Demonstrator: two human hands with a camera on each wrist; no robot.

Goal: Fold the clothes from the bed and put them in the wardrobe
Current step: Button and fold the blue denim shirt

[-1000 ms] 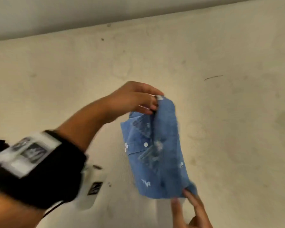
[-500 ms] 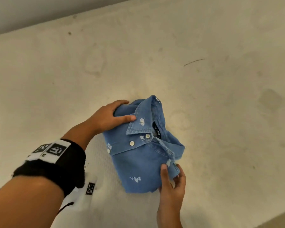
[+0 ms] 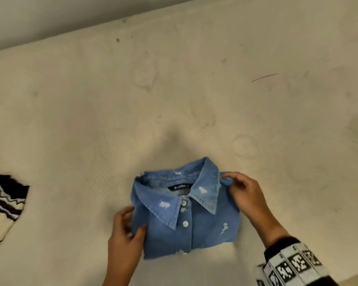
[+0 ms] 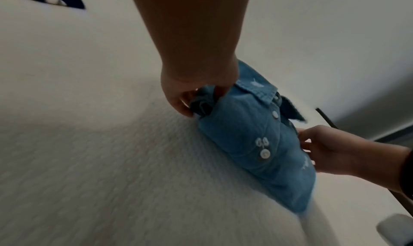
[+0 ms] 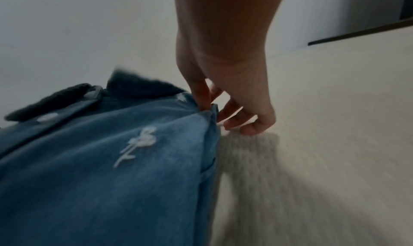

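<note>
A folded light-blue denim shirt (image 3: 186, 209) with white buttons and small white embroidered motifs lies collar-up on the cream mattress (image 3: 194, 100). The left hand (image 3: 125, 234) grips its left edge; the right hand (image 3: 244, 195) holds its right edge. A zigzag-striped knit garment (image 3: 4, 209) lies well apart at far left.

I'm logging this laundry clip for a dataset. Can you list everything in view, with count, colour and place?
denim shirt: one, blue with small white motifs and white buttons, folded collar-up on the mattress, centre.
knit garment: one, cream with dark zigzag stripes, at the mattress's left edge, partly out of frame.
mattress: one, cream, stained, under everything.
wall: pale grey, beyond the mattress.
wrist band: one seen, black with black-and-white markers, on the right forearm.
left hand: grips the shirt's left edge.
right hand: pinches the shirt's right edge.
</note>
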